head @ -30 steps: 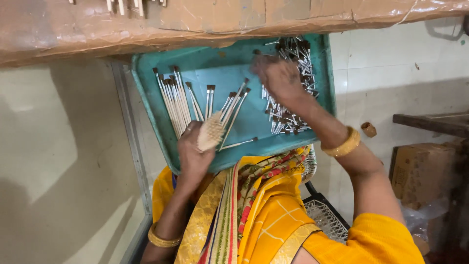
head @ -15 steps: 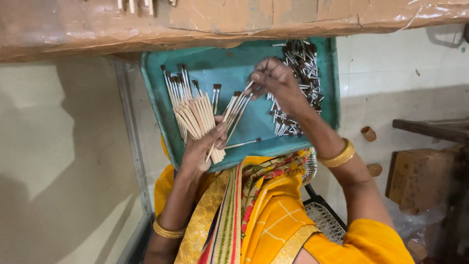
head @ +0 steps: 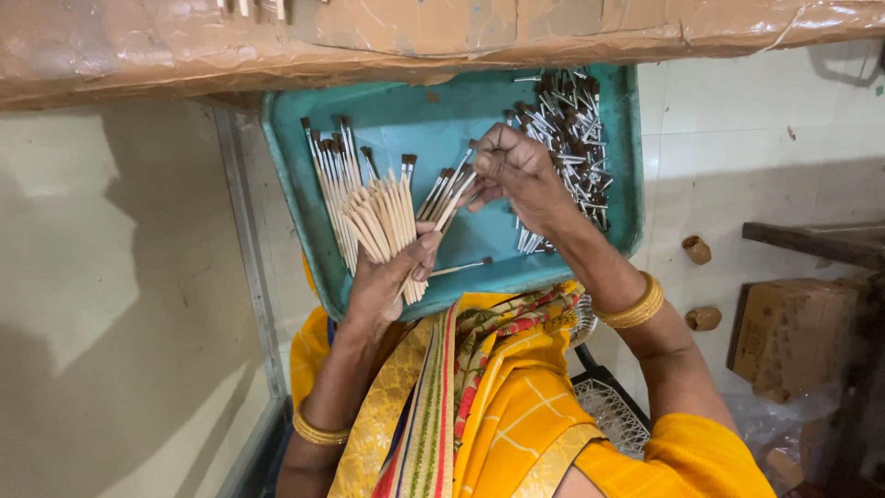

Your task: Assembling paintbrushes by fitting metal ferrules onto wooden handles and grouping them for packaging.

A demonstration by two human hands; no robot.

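A teal plastic tray point(head: 415, 115) rests on my lap. My left hand point(head: 392, 277) grips a fanned bundle of wooden-handled brushes point(head: 380, 217) over the tray's left half, bristle ends pointing away from me. My right hand point(head: 518, 171) is closed on the metal end of one brush point(head: 452, 198) at the bundle's right side. A heap of metal ferrules with dark bristles point(head: 567, 138) fills the tray's right side, just beyond my right hand. One loose brush point(head: 461, 268) lies on the tray near its front edge.
A shelf wrapped in brown taped plastic point(head: 415, 37) overhangs the tray's far edge. A cardboard box point(head: 793, 332) and a dark wooden bench point(head: 820, 240) stand at right. Two small cylinders point(head: 698, 249) lie on the tiled floor. A black wire basket point(head: 608, 406) sits by my knee.
My left hand has gathered and raised the brush bundle toward me. My right hand moved left from the ferrule heap to the bundle with a brush.
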